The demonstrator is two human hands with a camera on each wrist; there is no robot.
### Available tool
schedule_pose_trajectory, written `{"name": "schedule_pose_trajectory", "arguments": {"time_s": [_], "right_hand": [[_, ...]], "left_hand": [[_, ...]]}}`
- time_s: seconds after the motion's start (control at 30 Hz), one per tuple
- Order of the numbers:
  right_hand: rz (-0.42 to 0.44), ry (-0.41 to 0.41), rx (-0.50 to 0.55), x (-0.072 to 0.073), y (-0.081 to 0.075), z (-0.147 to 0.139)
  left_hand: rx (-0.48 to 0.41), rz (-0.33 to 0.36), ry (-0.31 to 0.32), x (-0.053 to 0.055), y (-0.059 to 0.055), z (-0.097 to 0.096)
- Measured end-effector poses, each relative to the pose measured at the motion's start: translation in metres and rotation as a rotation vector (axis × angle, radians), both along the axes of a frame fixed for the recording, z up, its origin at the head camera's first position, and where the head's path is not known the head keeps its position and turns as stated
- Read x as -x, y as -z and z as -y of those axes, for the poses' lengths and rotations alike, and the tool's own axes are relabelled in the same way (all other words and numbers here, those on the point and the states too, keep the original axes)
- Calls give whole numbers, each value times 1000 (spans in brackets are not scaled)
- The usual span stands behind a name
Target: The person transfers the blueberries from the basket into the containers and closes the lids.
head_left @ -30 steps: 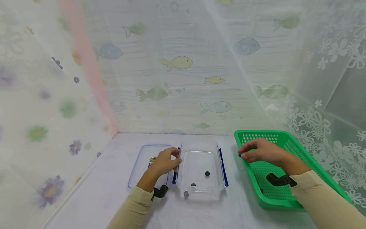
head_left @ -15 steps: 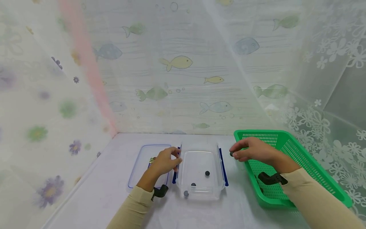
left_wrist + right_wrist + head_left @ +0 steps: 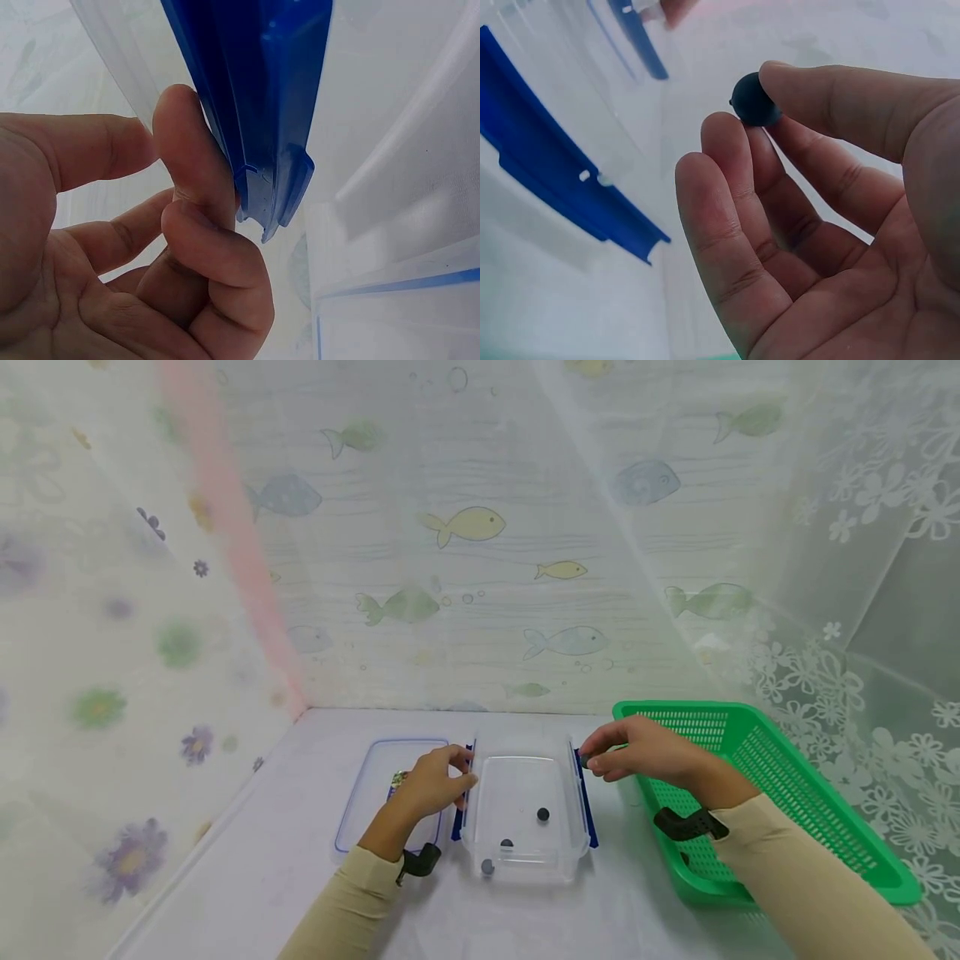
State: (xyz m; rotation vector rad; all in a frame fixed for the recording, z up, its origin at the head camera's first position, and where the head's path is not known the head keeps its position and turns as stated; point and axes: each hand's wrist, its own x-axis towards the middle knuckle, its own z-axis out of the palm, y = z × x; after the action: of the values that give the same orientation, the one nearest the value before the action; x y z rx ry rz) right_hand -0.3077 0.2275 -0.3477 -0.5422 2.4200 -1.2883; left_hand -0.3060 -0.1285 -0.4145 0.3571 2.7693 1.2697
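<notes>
A clear plastic box [image 3: 521, 793] with blue side latches stands in the middle of the table. My left hand [image 3: 431, 785] holds its left side; in the left wrist view, curled fingers [image 3: 195, 157] lie against the blue latch [image 3: 259, 97]. My right hand [image 3: 648, 752] pinches a small dark ball [image 3: 754, 100] between thumb and fingertips, beside the box's right latch [image 3: 587, 802]. Inside the box, one dark ball [image 3: 543, 815] lies right of centre and another [image 3: 507, 844] nearer the front. A greyer round shape [image 3: 487, 867] shows through the front wall.
The green perforated basket [image 3: 787, 893] stands at the right, under my right forearm, with a small dark thing [image 3: 685, 858] inside its near left wall. A clear blue-edged lid [image 3: 360, 810] with a colourful label [image 3: 398, 781] lies left of the box. Patterned curtains surround the table.
My right hand has moved left with the dark ball, from the green basket's left rim to the box's right side. The left hand and the box have stayed put.
</notes>
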Motion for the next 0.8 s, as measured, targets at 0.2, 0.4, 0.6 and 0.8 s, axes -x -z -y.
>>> {"name": "schedule_pose_trajectory", "arguments": {"time_s": [0.2,0.4,0.6,0.8], "right_hand": [[-6,-27,6,2,1,16],[6,-40,20,6,5,30],[-3,-51,26,6,7,37],[5,-53,20,9,10,40]], "left_hand": [[6,-7,14,2,0,1],[-8,-4,21,2,0,2],[-15,1,26,2,0,2],[-17,7,18,3,1,3]]}}
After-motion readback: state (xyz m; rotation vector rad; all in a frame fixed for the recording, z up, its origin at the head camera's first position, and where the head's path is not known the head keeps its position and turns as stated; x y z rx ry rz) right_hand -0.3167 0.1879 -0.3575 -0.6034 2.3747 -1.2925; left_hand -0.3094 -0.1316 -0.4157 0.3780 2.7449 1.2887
